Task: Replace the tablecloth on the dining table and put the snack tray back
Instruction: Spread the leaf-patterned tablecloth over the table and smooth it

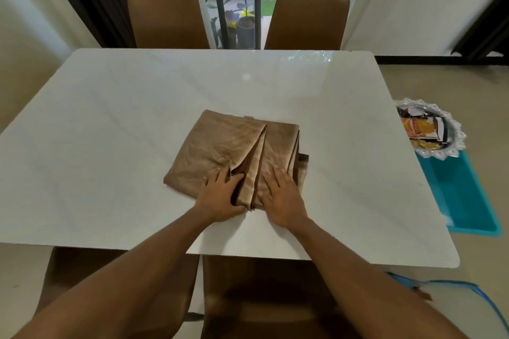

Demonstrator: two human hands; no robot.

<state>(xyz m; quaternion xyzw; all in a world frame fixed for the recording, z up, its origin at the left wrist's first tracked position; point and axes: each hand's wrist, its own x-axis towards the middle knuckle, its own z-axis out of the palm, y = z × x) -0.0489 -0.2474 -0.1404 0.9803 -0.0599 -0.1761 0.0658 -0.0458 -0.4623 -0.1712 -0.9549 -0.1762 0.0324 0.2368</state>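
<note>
Table point(110, 124): white, glossy; folded brown cloth point(220, 148) toward near edge.
Left hand point(220, 199): fingers spread flat on cloth.
Right hand point(282, 198): fingers straight, flat on cloth.
Room: chairs point(165, 19) far; snack tray point(455, 132) right.

Folded brown tablecloth point(220, 146) on white table point(110, 124)
</note>
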